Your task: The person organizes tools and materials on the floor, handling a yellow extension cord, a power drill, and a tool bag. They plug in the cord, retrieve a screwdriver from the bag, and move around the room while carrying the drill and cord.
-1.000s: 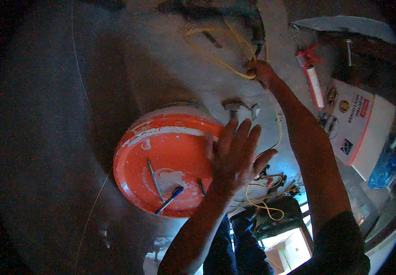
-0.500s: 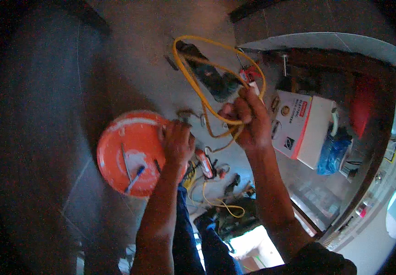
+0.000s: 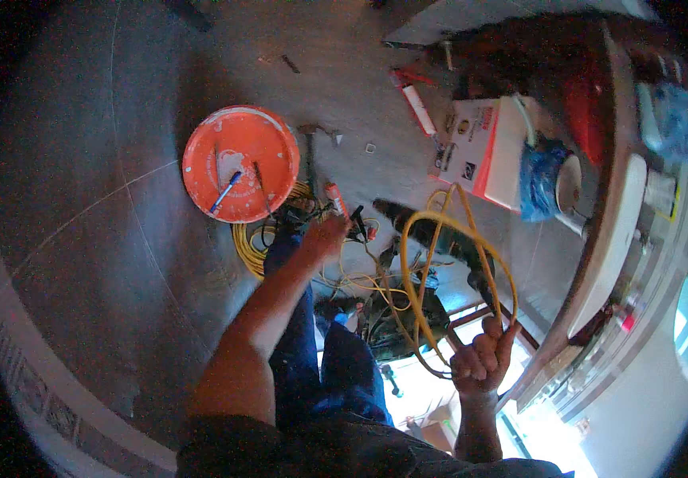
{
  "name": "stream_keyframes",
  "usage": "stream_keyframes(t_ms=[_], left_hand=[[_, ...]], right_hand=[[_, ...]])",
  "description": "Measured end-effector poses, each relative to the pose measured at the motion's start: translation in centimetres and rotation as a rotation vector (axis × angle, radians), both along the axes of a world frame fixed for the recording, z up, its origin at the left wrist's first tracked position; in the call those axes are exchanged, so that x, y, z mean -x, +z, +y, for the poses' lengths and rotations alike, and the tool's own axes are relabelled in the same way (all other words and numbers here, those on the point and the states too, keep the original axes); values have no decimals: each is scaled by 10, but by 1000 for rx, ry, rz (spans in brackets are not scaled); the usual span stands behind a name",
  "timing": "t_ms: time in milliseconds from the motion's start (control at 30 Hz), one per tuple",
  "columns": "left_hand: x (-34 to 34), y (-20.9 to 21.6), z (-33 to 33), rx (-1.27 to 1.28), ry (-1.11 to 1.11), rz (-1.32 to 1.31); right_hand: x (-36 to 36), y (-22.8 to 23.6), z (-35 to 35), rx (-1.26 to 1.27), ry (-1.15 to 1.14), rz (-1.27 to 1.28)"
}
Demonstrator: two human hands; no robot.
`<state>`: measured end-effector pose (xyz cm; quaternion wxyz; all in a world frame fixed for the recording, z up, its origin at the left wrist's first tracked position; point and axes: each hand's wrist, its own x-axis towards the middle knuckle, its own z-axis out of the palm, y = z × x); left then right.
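Right hand (image 3: 479,354) is holding looped yellow cord (image 3: 406,263), needing care against snagging the dark tool (image 3: 456,245); left hand (image 3: 329,237) is hiding its grip.

The cord (image 3: 485,243) looks smooth and plastic-coated.

The left hand (image 3: 328,237) reaches farther forward than the curled right hand (image 3: 483,356).
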<state>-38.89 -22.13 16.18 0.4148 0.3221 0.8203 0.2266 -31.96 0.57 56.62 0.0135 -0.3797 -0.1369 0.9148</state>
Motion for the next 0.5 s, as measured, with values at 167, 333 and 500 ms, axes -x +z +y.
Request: stream_keyframes(t_ms=[167, 333, 500], left_hand=[[-181, 92, 100, -54, 167, 18], [-283, 167, 130, -87, 449, -121], [-323, 138, 114, 32, 253, 278]], right_hand=[[-122, 102, 29, 26, -44, 70], [-234, 189, 29, 77, -473, -30], [-310, 254, 17, 99, -679, -135]])
